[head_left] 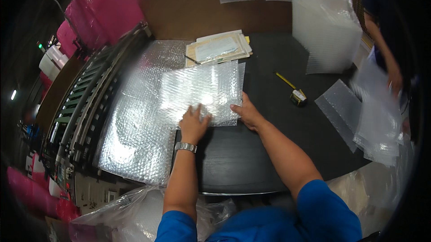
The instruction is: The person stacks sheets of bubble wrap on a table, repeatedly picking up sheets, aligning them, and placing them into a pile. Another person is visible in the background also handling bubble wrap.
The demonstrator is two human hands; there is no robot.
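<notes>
In front of me lies a small stack of clear bubble wrap sheets (202,90), its lower sheet showing a little past the right edge. My left hand (194,124), with a metal watch at the wrist, rests on the stack's near edge with fingers spread. At the right edge my right hand (248,112) pinches the stack, thumb on top and the other fingers underneath, partly hidden. Under the stack's left side a larger bubble wrap sheet (139,138) reaches along the table's left side.
A yellow tape measure (298,97) lies partly drawn out on the black table (274,152). Behind the sheets are papers (217,49) with a pen. A tall bubble wrap pile (325,22) stands back right. Another person's hand (395,78) handles clear bags (379,116). Left is a roller machine (83,94).
</notes>
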